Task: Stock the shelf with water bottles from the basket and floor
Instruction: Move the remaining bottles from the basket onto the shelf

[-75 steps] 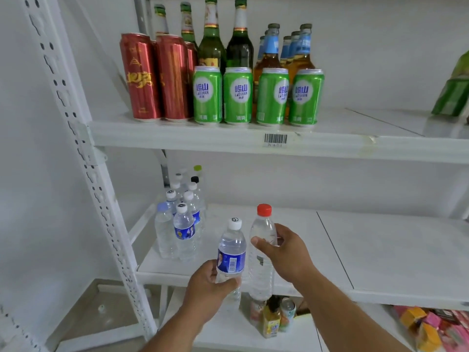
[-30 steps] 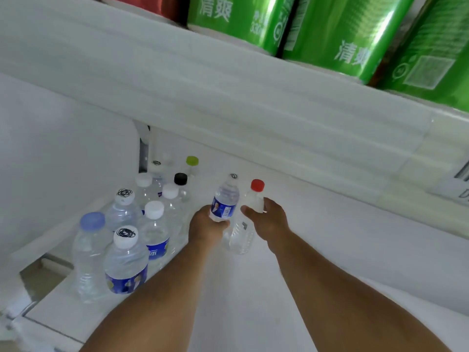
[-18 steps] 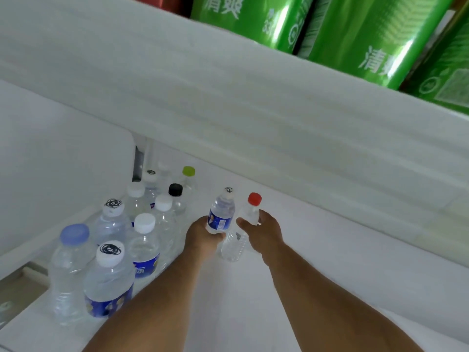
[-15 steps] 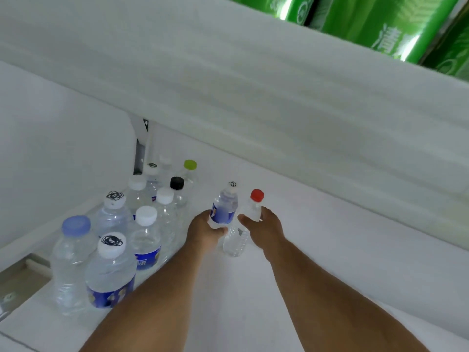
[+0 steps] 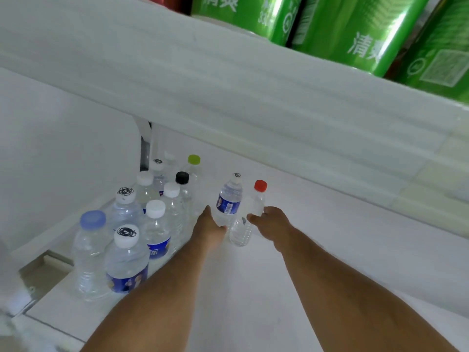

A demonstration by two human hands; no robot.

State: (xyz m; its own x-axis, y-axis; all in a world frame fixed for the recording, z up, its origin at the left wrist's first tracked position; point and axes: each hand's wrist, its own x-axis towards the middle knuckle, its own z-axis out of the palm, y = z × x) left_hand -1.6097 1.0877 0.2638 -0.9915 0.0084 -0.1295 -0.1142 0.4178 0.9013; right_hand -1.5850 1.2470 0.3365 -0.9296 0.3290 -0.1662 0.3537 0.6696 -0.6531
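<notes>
Deep on the shelf (image 5: 330, 262), left hand (image 5: 209, 228) grips the blue-label bottle (image 5: 228, 199) and right hand (image 5: 272, 222) the red-cap bottle (image 5: 250, 214), side by side, likely to extend the standing bottles (image 5: 142, 219)

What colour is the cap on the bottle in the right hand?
Red, seen clearly in the head view.
</notes>
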